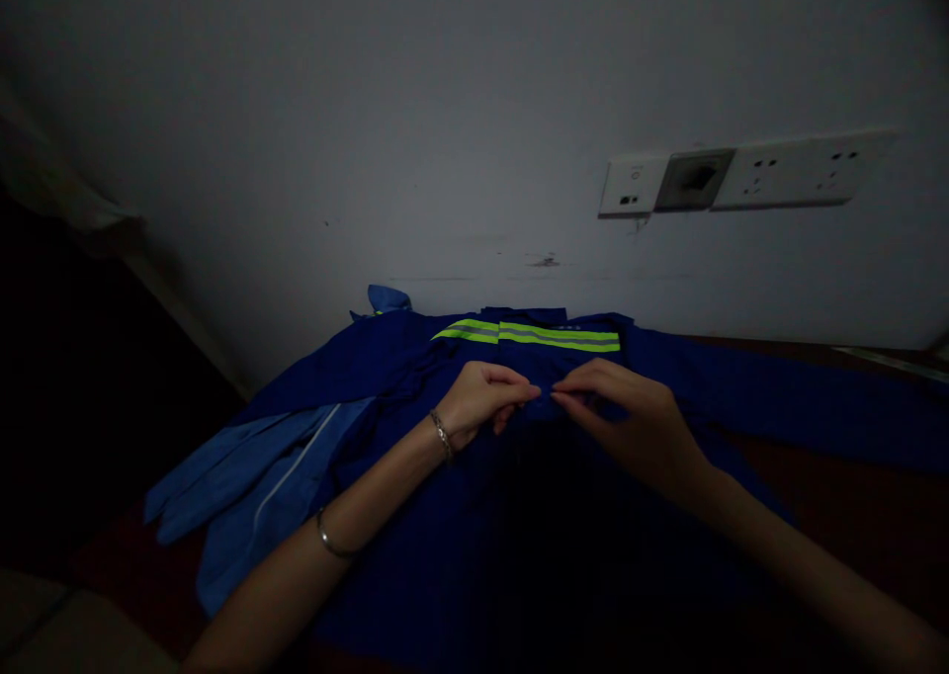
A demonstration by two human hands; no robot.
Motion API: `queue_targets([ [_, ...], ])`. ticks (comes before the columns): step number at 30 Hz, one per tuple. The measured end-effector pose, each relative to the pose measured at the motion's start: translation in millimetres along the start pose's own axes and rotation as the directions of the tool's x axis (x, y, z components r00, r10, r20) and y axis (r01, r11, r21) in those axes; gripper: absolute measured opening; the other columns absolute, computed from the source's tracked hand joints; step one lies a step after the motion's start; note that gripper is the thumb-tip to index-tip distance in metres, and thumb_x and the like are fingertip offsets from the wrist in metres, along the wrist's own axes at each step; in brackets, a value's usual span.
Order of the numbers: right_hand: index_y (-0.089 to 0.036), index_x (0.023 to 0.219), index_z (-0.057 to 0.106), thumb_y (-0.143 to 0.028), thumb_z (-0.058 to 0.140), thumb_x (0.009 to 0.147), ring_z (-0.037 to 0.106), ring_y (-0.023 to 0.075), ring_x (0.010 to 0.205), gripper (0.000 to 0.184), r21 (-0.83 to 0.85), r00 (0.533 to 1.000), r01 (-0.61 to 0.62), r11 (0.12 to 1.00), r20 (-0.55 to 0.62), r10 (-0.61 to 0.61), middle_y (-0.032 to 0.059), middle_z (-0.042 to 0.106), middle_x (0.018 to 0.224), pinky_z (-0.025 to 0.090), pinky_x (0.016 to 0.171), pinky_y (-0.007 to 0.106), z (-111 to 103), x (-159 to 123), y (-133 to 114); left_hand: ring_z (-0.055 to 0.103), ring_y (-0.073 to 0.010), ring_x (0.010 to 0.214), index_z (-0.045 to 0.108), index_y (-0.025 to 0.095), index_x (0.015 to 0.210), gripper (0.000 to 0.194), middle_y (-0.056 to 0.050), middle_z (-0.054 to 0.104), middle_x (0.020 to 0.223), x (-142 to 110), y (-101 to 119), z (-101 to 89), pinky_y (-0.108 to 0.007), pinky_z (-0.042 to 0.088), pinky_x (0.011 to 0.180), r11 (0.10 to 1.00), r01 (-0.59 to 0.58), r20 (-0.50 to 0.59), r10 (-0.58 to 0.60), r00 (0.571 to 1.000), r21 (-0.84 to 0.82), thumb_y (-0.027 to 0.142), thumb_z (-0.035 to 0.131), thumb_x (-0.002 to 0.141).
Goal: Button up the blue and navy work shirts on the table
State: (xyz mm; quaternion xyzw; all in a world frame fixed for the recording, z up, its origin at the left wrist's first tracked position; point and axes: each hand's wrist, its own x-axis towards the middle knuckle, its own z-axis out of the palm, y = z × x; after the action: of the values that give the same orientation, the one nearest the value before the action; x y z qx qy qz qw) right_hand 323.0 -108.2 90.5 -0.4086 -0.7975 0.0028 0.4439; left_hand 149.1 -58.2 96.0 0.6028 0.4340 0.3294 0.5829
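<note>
Left hand point(481, 402) is just L of the frame's ctr line, a bit below mid-height, thumb & forefinger tips together in a pinch; can't tell what, if anything, is btwn them. Right hand point(630, 412) faces it from just R of ctr, thumb & fingertips also drawn together, same doubt re what's in the grip. The two sets of tips are near each other w/ a small gap btwn, both over the dark blue garment point(415, 555), which fills the lower ctr & runs out toward the R edge as a long sleeve-like strip point(801, 397). Yellow-green band w/ a grey line point(556, 338) crosses the garment just above the hands. L forearm comes up from the bottom L w/ a chain bracelet point(441, 434) at the wrist & a thin bangle point(331, 541) further down; R forearm comes in from the bottom R corner. Lighter blue cloth w/ white piping point(237, 486) lies at lower L, next to the dark garment. Dark red surface point(830, 516) shows at lower R. Pale wall point(445, 140) takes up the upper frame, w/ a row of sockets & plates point(786, 175) at upper R. Pic's v. dark, esp. bottom ctr, so garment detail there is lost.
</note>
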Motion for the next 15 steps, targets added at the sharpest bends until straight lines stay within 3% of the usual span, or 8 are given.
queue_targets([
  [6,-0.019,0.087,0.062,-0.024,0.054,0.079,0.058,0.0149,0.077,0.012,0.017,0.994,-0.030,0.999,0.102,0.028,0.0053,0.062,0.087,0.046,0.062,0.026,5,-2,1,0.035,-0.0021,0.032,0.063,0.010,0.067,0.022,0.006,0.046,0.042,-7,7,1.1,-0.015,0.029,0.031,1.000,-0.019,0.038,0.018,0.999,0.020,0.030,0.070,0.061],
  [15,-0.018,0.074,0.060,-0.028,0.055,0.078,0.055,0.0124,0.065,0.012,0.120,0.957,-0.249,0.961,0.183,0.225,0.0023,0.060,0.072,0.041,0.055,0.023,5,1,-5,0.039,-0.0020,0.033,0.061,0.011,0.071,0.021,0.005,0.049,0.048,-13,13,-4.1,-0.014,0.029,0.032,0.975,-0.084,0.149,0.054,0.987,0.207,0.031,0.059,0.072],
])
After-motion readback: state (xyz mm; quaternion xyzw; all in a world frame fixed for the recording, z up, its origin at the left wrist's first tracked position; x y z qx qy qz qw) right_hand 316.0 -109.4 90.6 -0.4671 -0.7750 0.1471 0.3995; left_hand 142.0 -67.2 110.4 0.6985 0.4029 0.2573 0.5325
